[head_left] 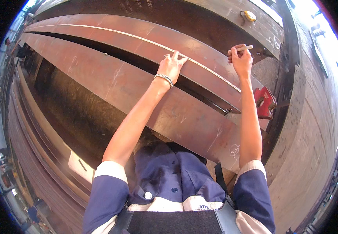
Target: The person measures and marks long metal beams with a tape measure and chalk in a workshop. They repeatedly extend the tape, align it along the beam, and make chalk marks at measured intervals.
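Observation:
A long pale measuring tape blade (143, 39) lies stretched along a reddish-brown steel beam (200, 54), running from the far left toward my right forearm. My left hand (172, 67), with a metal chain bracelet at the wrist, reaches onto the beam. Its fingers are spread, and the fingertips touch the blade or the steel right beside it. Over the beam's right part, my right hand (240, 60) is closed round a white chalk stick (246, 48), which points to the right. The hand appears raised off the surface.
A second steel beam (98, 84) runs parallel nearer me, with a dark gap between the two. A red tool with a hole (265, 102) sits at the right end. Farther back, a yellow tape measure case (249, 16) rests on another beam. More steel sections (40, 156) lie left.

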The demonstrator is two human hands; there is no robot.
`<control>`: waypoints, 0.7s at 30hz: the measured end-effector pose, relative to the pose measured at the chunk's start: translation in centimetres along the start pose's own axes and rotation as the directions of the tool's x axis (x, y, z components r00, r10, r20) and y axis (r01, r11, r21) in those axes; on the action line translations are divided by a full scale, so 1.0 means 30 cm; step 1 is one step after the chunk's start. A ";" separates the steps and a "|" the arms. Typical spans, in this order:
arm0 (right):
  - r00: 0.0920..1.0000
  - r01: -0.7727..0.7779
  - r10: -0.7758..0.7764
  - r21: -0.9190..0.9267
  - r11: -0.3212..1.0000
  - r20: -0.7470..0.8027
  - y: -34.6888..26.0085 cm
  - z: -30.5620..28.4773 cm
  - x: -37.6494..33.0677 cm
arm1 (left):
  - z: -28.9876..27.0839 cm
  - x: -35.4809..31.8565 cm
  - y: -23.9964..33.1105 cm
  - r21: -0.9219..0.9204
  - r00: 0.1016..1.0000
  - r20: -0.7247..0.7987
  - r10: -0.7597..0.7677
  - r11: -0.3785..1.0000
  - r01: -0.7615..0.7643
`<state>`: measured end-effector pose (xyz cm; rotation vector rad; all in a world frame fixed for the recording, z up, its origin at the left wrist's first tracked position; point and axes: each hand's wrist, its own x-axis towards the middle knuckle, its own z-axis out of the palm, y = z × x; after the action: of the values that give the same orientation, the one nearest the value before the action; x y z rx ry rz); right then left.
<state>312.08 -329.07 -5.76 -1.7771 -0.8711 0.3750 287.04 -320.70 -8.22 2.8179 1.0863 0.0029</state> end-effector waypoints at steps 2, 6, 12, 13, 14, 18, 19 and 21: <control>0.992 -0.117 0.111 0.133 0.984 0.055 0.029 -0.007 0.002 | -0.008 0.003 0.012 -0.009 1.000 0.018 0.003 1.000 -0.003; 0.968 -0.222 0.179 0.258 0.940 0.177 0.015 0.025 -0.006 | -0.002 0.021 -0.005 0.028 1.000 -0.004 0.026 0.999 -0.026; 0.960 -0.258 0.212 0.281 0.924 0.184 -0.035 0.052 -0.009 | 0.012 0.014 -0.029 0.082 0.999 -0.017 0.048 0.996 -0.046; 0.966 -0.234 0.189 0.285 0.930 0.176 -0.056 0.046 0.002 | 0.006 0.013 -0.032 0.095 0.999 -0.022 0.048 0.994 -0.045; 0.972 -0.214 0.175 0.282 0.935 0.158 -0.063 0.021 0.010 | -0.038 0.009 -0.030 0.076 0.996 0.051 0.067 0.995 -0.071; 0.989 -0.146 0.133 0.237 0.960 0.069 -0.113 -0.093 0.032 | -0.108 -0.013 -0.157 -0.130 0.978 -0.040 0.203 0.970 -0.206; 0.992 -0.126 0.121 0.252 0.959 0.037 -0.130 -0.115 0.019 | -0.111 -0.015 -0.210 -0.135 0.970 -0.112 0.215 0.964 -0.230; 0.988 -0.128 0.144 0.217 0.968 -0.056 -0.187 -0.133 -0.041 | -0.123 -0.007 -0.342 -0.192 0.965 -0.128 0.230 0.949 -0.251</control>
<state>311.62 -331.77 0.69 -1.6442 -0.6352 0.4734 279.85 -312.89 -5.72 2.7639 0.7038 0.2721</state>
